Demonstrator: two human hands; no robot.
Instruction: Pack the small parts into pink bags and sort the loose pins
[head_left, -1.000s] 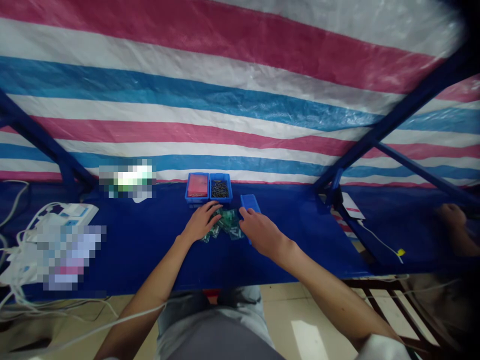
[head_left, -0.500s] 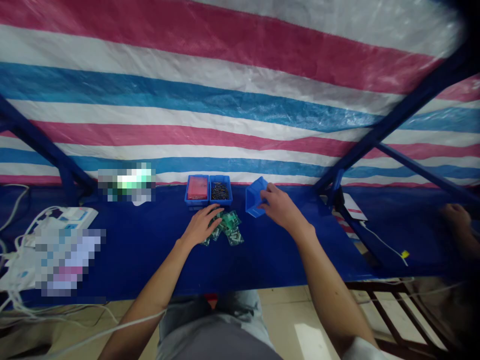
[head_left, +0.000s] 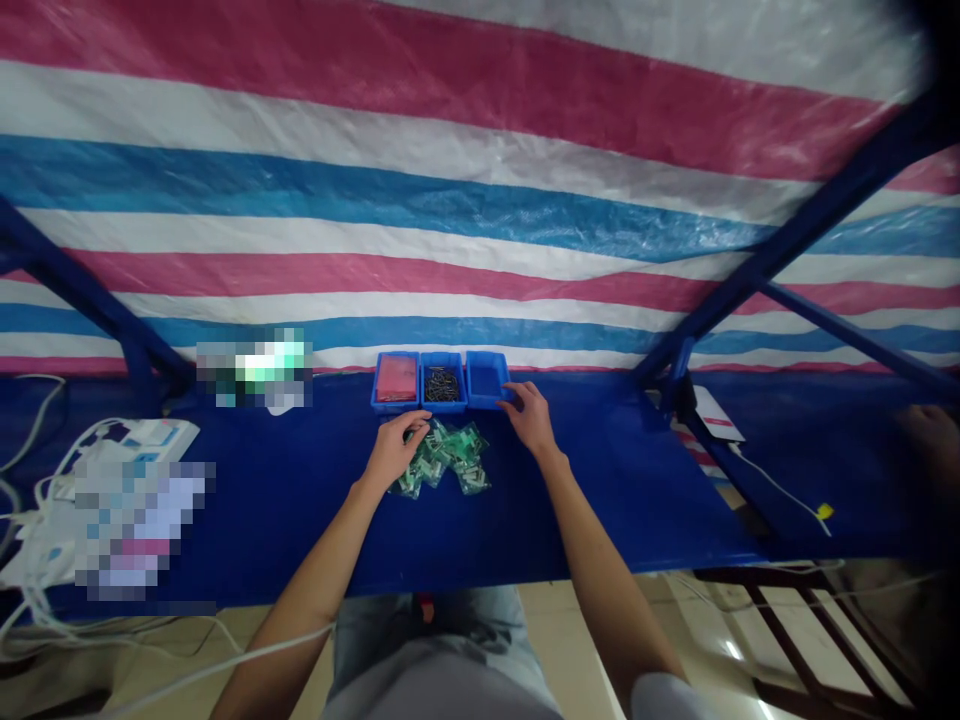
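Note:
My right hand (head_left: 532,417) pinches the near right corner of a blue plastic bin (head_left: 487,377), which shows a bare floor inside. The bin stands at the right end of a row of three. Beside it is a blue bin of dark screws (head_left: 442,384), then one with a stack of flat red pieces (head_left: 396,379). In front of the row lies a loose pile of small clear packets with green contents (head_left: 454,455). At the pile's left edge, my left hand (head_left: 394,447) has its fingers curled in toward the thumb; whatever they hold is hidden.
A blue table (head_left: 600,480) carries everything. On its left lie a white power strip (head_left: 161,437) with tangled cables and blurred-out items. To the right, a white device (head_left: 718,413) with a cable sits beyond a frame post. Another person's hand (head_left: 930,430) is at far right.
My right hand has moved the blue bin from beside the packets, turned it upright and set it against the row. My left hand's fingers have drawn in from spread over the pile.

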